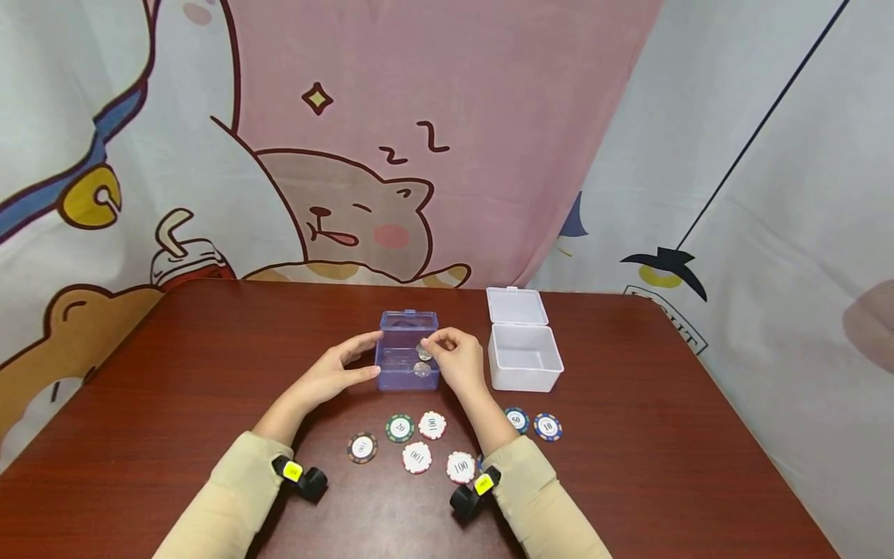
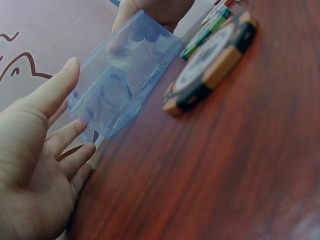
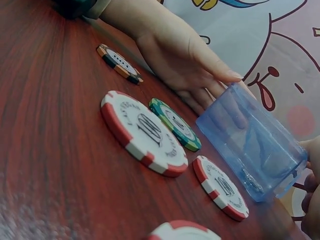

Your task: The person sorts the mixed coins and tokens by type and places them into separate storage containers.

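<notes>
A translucent blue box (image 1: pixel 408 380) stands on the table with its hinged lid raised at the back. My left hand (image 1: pixel 328 374) rests against its left side, thumb and fingers spread and fairly straight. Over the box's right part, my right hand (image 1: pixel 457 361) pinches a silver coin (image 1: pixel 424 352) between thumb and fingertips. A second silver coin (image 1: pixel 422 370) shows just below, at the front of the box. In the left wrist view, the blue box (image 2: pixel 125 75) lies between both hands. The right wrist view shows the left thumb touching the box (image 3: pixel 250 140).
To the right stands a white box (image 1: pixel 525 380), lid open. Several poker chips lie nearer me: brown (image 1: pixel 362 448), green (image 1: pixel 400 428), red-and-white (image 1: pixel 417 458) and blue (image 1: pixel 548 427). Another blue one is partly hidden by the right wrist. A printed curtain (image 1: pixel 524 101) hangs behind the table.
</notes>
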`<state>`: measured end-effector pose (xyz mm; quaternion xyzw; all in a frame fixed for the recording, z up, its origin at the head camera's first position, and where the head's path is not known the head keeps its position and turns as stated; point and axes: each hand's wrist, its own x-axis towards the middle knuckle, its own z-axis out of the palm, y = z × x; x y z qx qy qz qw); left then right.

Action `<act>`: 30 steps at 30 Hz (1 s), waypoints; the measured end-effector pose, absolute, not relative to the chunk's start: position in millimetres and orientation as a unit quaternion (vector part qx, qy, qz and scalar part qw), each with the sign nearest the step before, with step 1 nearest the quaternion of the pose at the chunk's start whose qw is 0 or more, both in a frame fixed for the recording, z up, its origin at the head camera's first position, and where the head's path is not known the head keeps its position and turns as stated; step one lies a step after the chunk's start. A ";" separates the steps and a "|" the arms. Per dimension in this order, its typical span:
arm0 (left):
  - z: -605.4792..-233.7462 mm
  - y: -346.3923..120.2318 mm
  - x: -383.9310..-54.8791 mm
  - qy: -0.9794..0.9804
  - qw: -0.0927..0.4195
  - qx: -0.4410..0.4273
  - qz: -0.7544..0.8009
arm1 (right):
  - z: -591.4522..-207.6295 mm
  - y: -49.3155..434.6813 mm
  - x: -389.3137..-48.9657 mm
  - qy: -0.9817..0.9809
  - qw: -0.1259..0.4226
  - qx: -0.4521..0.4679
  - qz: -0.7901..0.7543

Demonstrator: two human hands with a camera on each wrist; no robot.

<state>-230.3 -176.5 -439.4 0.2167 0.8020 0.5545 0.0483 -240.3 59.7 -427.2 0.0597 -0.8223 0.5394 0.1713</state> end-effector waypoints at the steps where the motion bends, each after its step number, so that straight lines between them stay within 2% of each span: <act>1: -439.3 -176.5 -230.4 0.802 0.047 0.219 0.553 | -427.0 59.8 -240.2 -0.822 0.171 0.061 0.540; 13: -421.2 -170.9 -220.4 0.794 0.050 0.229 0.561 | -416.7 60.2 -232.9 -0.836 0.156 0.091 0.518; 21: -438.0 -175.2 -230.1 0.795 0.045 0.230 0.559 | -404.6 60.0 -219.1 -0.837 0.151 0.120 0.511; 30: -438.0 -174.9 -230.1 0.796 0.047 0.225 0.560 | -401.5 70.1 -204.3 -0.835 0.143 0.153 0.509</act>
